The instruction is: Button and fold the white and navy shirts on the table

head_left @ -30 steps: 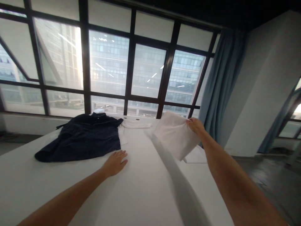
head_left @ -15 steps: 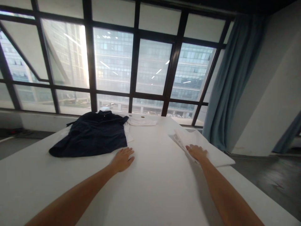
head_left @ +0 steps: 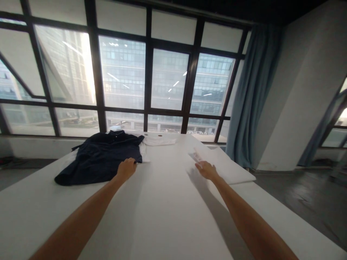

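A dark navy shirt (head_left: 105, 157) lies spread on the far left part of the white table (head_left: 168, 202). My left hand (head_left: 126, 169) reaches its near right corner, and the fingers curl onto the hem. A folded white cloth (head_left: 230, 169) lies flat at the table's right edge. My right hand (head_left: 207, 169) hovers just left of it, fingers apart and holding nothing.
A white garment (head_left: 159, 140) lies at the table's far edge, and a white edge shows beside the navy shirt. Large dark-framed windows (head_left: 146, 79) stand behind the table. A blue curtain (head_left: 252, 97) hangs at the right. Dark floor (head_left: 303, 202) lies past the right edge.
My right hand laid the white cloth on the table's right side, let go and drew back left. My left hand slid forward from the bare table to the navy shirt's corner.
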A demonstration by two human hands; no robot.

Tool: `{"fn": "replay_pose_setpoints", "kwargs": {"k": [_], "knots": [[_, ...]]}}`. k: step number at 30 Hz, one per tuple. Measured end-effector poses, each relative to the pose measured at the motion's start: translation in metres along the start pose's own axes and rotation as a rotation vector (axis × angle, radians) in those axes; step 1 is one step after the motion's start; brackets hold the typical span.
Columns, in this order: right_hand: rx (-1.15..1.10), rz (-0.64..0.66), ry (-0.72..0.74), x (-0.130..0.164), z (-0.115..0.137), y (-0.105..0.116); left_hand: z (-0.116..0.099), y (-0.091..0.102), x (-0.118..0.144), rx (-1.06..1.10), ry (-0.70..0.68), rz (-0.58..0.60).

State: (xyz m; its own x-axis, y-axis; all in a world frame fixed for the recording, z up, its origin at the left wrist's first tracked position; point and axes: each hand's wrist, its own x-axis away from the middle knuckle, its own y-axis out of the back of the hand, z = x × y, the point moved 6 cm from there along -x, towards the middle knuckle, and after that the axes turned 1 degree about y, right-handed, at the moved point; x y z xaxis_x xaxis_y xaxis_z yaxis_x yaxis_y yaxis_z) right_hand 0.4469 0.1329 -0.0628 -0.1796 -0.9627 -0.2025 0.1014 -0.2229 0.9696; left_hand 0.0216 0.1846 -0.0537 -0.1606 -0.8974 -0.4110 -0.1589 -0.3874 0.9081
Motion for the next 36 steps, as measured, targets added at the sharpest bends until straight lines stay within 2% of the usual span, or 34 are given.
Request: {"fn": "replay_pose_setpoints", "kwargs": {"k": [5,7,9,11,12,13,15,16,17,19,21,22,26,28,32,34,36], "knots": [[-0.049,-0.031,0.081,0.027,0.045,0.023,-0.011,0.051,0.002,0.107,0.108,-0.179],[-0.060,-0.040,0.126,0.036,0.060,0.027,-0.027,0.069,0.012,0.143,0.094,-0.210],[-0.086,-0.048,0.161,0.043,0.073,0.026,-0.055,0.082,0.031,0.202,-0.006,-0.193],[-0.121,-0.064,0.179,0.050,0.083,0.022,-0.092,0.084,0.057,0.315,-0.221,-0.057],[-0.140,-0.072,0.195,0.053,0.087,0.018,-0.111,0.081,0.072,0.390,-0.365,0.082],[-0.159,-0.079,0.220,0.056,0.092,0.015,-0.128,0.075,0.090,0.471,-0.529,0.270],[-0.199,-0.083,0.290,0.060,0.100,0.006,-0.143,0.067,0.117,0.616,-0.729,0.595],[-0.217,-0.079,0.330,0.061,0.104,0.002,-0.141,0.064,0.122,0.669,-0.747,0.678],[-0.233,-0.070,0.367,0.063,0.108,-0.002,-0.132,0.062,0.119,0.697,-0.712,0.683],[-0.253,-0.032,0.441,0.066,0.117,-0.011,-0.101,0.059,0.100,0.639,-0.576,0.524],[-0.278,0.014,0.543,0.070,0.127,-0.019,-0.064,0.053,0.080,0.452,-0.461,0.330],[-0.295,0.040,0.607,0.073,0.133,-0.023,-0.047,0.047,0.074,0.354,-0.420,0.280],[-0.295,0.134,0.797,0.081,0.148,-0.032,0.004,0.020,0.071,0.180,-0.369,0.300],[-0.206,0.147,0.773,0.078,0.146,-0.034,0.023,0.015,0.075,0.129,-0.355,0.324],[-0.007,0.155,0.587,0.066,0.126,-0.031,0.047,0.017,0.082,0.016,-0.310,0.356],[0.048,0.163,0.495,0.060,0.113,-0.029,0.044,0.017,0.086,0.015,-0.332,0.395],[0.086,0.168,0.407,0.055,0.099,-0.028,0.031,0.017,0.092,0.038,-0.385,0.435]]}}
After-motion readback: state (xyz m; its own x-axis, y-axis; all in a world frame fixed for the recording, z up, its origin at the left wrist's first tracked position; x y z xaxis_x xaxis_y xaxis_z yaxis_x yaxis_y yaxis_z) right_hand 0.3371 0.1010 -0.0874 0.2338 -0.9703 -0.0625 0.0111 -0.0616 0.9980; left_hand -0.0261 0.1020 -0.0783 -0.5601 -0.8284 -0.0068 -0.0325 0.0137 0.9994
